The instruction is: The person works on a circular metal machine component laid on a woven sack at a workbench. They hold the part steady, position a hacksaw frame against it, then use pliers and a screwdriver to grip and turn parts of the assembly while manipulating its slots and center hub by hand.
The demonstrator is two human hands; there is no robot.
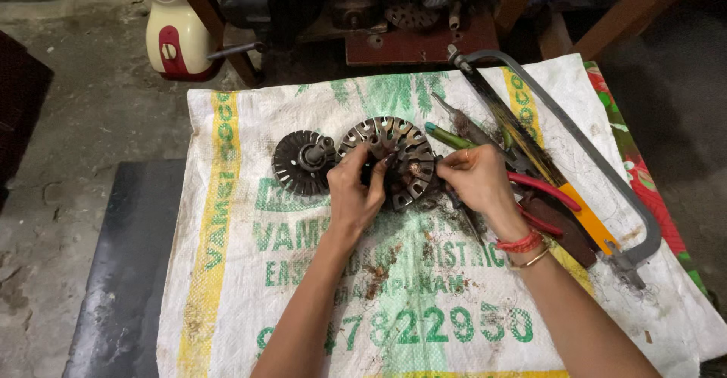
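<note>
Gripping a round slotted metal motor core [397, 154], both hands work at the middle of a white woven sack [303, 287] with green and yellow print, spread over a dark worktop [125, 272]. Left hand [354, 196] holds the core's lower left edge, its fingers [379, 167] curled onto the face, thumb side up. Right hand [475, 179] pinches at the core's right rim, fingertips closed together on something small there; cannot tell exactly what, maybe wire strands. Core sits tilted slightly, resting on the sack, dark hollow visible at its lower side.

Just left of the core, touching or nearly touching: a second dark round finned part [301, 162] with a short shaft stub sticking up. Right of the hands, a green-handled tool [447, 135] lies angled, partly under the right hand. Red-handled pliers [545, 196] lie beside the right wrist. Hacksaw [591, 158] with grey frame and yellow-black blade section runs diagonally along the sack's right side. Rusty bits and wire scraps [379, 268] scattered on the sack below the core. Right wrist wears red thread and a thin bangle [526, 249].

Back edge: a cream and red appliance [176, 41] on the concrete floor [83, 105], dark machine parts [409, 7] on a reddish base.
</note>
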